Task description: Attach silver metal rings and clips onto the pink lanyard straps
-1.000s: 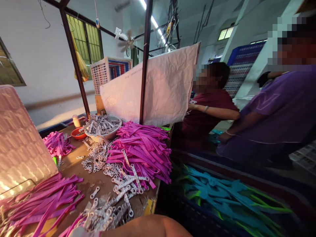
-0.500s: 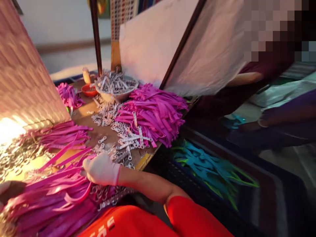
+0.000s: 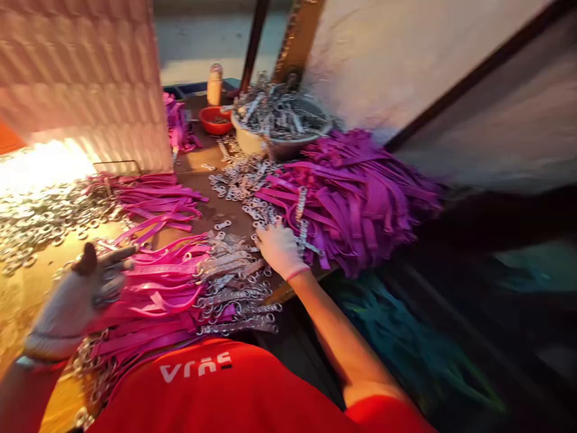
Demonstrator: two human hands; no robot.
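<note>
My left hand, in a pale glove with dark bare fingertips, is at the left end of a bundle of pink straps. Its thumb stands apart from the stretched index finger, and nothing plainly sits between them. The straps have silver metal links at their right ends. My right hand, in a white glove, reaches over loose silver links at the table's right side. Its fingers look slightly spread, and I see nothing held. A large heap of pink straps lies just beyond it.
A basin heaped with metal pieces stands at the back, beside a red bowl and a pale bottle. Metal rings cover the left of the table under a bright light. A corrugated panel rises behind them.
My view has swung right to left, so the table sits further right. My right hand has moved from the pink bundle to the loose links. More of my left hand shows now.
</note>
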